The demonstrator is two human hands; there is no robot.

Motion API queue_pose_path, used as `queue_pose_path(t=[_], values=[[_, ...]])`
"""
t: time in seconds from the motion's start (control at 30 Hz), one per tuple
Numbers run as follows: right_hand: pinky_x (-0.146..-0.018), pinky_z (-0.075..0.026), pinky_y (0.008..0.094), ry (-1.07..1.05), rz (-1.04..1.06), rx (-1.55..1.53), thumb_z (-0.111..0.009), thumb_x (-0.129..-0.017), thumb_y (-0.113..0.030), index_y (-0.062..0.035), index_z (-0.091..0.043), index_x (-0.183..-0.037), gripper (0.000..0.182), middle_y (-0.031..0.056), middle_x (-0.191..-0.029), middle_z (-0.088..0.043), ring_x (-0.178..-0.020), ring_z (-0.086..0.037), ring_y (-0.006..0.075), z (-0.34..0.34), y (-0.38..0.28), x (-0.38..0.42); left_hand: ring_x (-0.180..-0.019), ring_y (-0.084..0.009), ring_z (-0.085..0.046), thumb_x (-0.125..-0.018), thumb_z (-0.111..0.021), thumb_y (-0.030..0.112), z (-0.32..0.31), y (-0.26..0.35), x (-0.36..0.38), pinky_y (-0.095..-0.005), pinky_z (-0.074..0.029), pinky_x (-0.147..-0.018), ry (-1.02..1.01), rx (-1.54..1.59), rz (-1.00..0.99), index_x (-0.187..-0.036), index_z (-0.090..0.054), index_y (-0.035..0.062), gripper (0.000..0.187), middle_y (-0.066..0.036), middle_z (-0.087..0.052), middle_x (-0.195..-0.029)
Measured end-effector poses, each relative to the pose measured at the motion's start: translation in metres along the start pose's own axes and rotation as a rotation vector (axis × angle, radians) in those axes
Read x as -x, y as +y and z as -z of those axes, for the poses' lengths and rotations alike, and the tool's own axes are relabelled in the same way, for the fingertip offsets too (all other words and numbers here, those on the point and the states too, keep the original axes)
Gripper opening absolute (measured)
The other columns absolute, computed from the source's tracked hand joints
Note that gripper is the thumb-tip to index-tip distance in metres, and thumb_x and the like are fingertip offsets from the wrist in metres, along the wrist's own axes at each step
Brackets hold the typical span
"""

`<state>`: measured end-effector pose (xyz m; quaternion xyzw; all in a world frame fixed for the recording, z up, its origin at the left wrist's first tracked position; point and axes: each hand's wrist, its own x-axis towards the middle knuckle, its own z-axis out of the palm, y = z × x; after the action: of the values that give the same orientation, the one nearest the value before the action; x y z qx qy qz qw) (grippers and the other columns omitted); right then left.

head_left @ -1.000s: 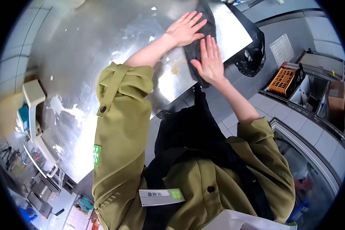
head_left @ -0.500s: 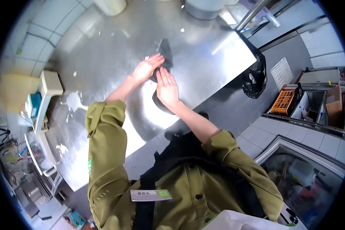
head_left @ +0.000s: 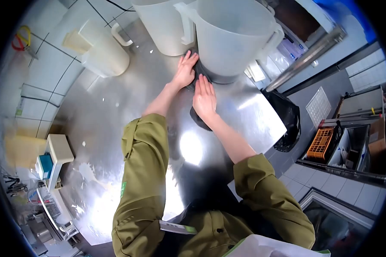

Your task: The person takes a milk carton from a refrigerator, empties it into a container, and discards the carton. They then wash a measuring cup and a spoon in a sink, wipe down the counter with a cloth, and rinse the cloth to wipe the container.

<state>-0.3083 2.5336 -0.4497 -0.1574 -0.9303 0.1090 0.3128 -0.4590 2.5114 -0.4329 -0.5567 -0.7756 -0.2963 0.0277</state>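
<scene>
Upper left of the frame, a white jug [head_left: 105,53] stands by the tiled wall, well clear. Centre, the left hand [head_left: 184,72] lies flat, fingers spread, on the dark cloth [head_left: 198,118] spread on the wet steel table [head_left: 116,111]. Just beside it the right hand [head_left: 204,97] presses flat, fingers together. Risk, I'd say: the cloth sits against the big translucent pitcher [head_left: 233,34] above them; a hard push could tip it.

Single head-worn view; looking steeply down over chest and forearms onto the steel surface [head_left: 116,107]; close, fisheye-curved edges.
</scene>
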Motion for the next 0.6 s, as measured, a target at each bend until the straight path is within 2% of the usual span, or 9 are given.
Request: queue_pose_path(t=[0.03, 0.13, 0.27, 0.37, 0.43, 0.47, 0.5, 0.57, 0.6], values=[[-0.096, -0.028, 0.041, -0.071, -0.038, -0.037, -0.051, -0.073, -0.016, 0.0075, -0.045, -0.109, 0.044, 0.0231, -0.123, -0.037, -0.116, -0.036, 0.0317, -0.003, 0.003, -0.001, -0.122, -0.0307, -0.027, -0.068, -0.042, -0.004, -0.009, -0.007, -0.005, -0.0409, -0.021, -0.101, -0.08, 0.078, 0.08, -0.121, -0.038, 0.0008, 0.053, -0.017, -0.037, -0.126], [-0.096, -0.025, 0.0445, -0.095, -0.077, -0.078, -0.053, -0.075, -0.032, 0.0073, -0.039, -0.114, 0.057, 0.0267, -0.124, -0.033, -0.116, -0.032, 0.0359, -0.003, -0.002, 0.001, -0.121, -0.0278, -0.029, -0.068, -0.045, -0.001, -0.015, -0.01, -0.003, -0.0382, -0.022, -0.101, -0.076, 0.068, 0.1, -0.118, -0.042, 0.0028, 0.05, -0.014, -0.04, -0.125], [-0.095, -0.022, 0.048, -0.119, -0.155, -0.104, -0.051, -0.072, -0.047, 0.0102, -0.034, -0.116, 0.074, 0.029, -0.121, -0.033, -0.114, -0.03, 0.0404, 0.005, -0.04, 0.011, -0.118, -0.0251, -0.035, -0.064, -0.047, -0.004, 0.006, -0.005, 0.029, -0.0333, -0.029, -0.098, -0.183, -0.019, -0.132, -0.108, -0.05, 0.0042, 0.045, -0.009, -0.043, -0.123], [-0.093, -0.025, 0.0472, -0.146, -0.165, -0.148, -0.054, -0.072, -0.034, 0.0123, -0.036, -0.113, 0.064, 0.0278, -0.117, -0.037, -0.111, -0.033, 0.0397, 0.005, -0.094, 0.032, -0.112, -0.0232, -0.041, -0.064, -0.049, -0.003, 0.044, 0.011, 0.075, -0.0317, -0.038, -0.09, -0.252, 0.046, -0.048, -0.101, -0.056, 0.0085, 0.04, -0.004, -0.048, -0.118], [-0.091, -0.029, 0.044, -0.192, -0.031, -0.273, -0.054, -0.069, -0.018, 0.0112, -0.041, -0.108, 0.05, 0.0257, -0.111, -0.042, -0.105, -0.039, 0.0377, -0.008, -0.117, 0.051, -0.105, -0.0228, -0.046, -0.064, -0.048, -0.004, 0.074, 0.008, 0.116, -0.0318, -0.043, -0.082, -0.304, -0.006, 0.048, -0.094, -0.059, 0.0079, 0.034, -0.002, -0.054, -0.109], [-0.087, -0.035, 0.0395, -0.18, 0.008, -0.392, -0.052, -0.064, -0.006, 0.0076, -0.048, -0.101, 0.04, 0.0203, -0.104, -0.047, -0.098, -0.044, 0.0331, -0.005, -0.127, 0.053, -0.099, -0.0238, -0.049, -0.063, -0.047, -0.005, 0.093, 0.01, 0.135, -0.0326, -0.044, -0.078, -0.382, -0.034, 0.141, -0.089, -0.06, 0.0062, 0.031, -0.004, -0.056, -0.101], [-0.083, -0.038, 0.0375, -0.198, 0.034, -0.542, -0.052, -0.062, -0.002, 0.0038, -0.052, -0.095, 0.033, 0.0154, -0.1, -0.049, -0.092, -0.046, 0.0295, -0.002, -0.135, 0.05, -0.092, -0.0247, -0.052, -0.063, -0.046, -0.007, 0.11, 0.012, 0.147, -0.0333, -0.045, -0.074, -0.458, -0.068, 0.236, -0.084, -0.06, 0.0045, 0.028, -0.005, -0.058, -0.094], [-0.078, -0.04, 0.0364, -0.226, 0.105, -0.721, -0.051, -0.062, 0.0, 0.0026, -0.054, -0.091, 0.029, 0.0125, -0.097, -0.051, -0.088, -0.048, 0.0275, -0.011, -0.135, 0.041, -0.084, -0.0267, -0.054, -0.062, -0.046, -0.007, 0.111, -0.006, 0.164, -0.0354, -0.046, -0.07, -0.222, 0.027, 0.363, -0.08, -0.06, 0.0045, 0.026, -0.007, -0.058, -0.085], [-0.077, -0.04, 0.0365, -0.138, 0.15, -0.707, -0.05, -0.063, 0.001, 0.0029, -0.054, -0.09, 0.028, 0.0126, -0.096, -0.051, -0.087, -0.048, 0.0279, -0.017, -0.131, 0.026, -0.08, -0.0278, -0.055, -0.062, -0.046, -0.007, 0.112, -0.016, 0.167, -0.0364, -0.046, -0.068, -0.11, 0.078, 0.42, -0.078, -0.06, 0.0044, 0.025, -0.008, -0.058, -0.081]])
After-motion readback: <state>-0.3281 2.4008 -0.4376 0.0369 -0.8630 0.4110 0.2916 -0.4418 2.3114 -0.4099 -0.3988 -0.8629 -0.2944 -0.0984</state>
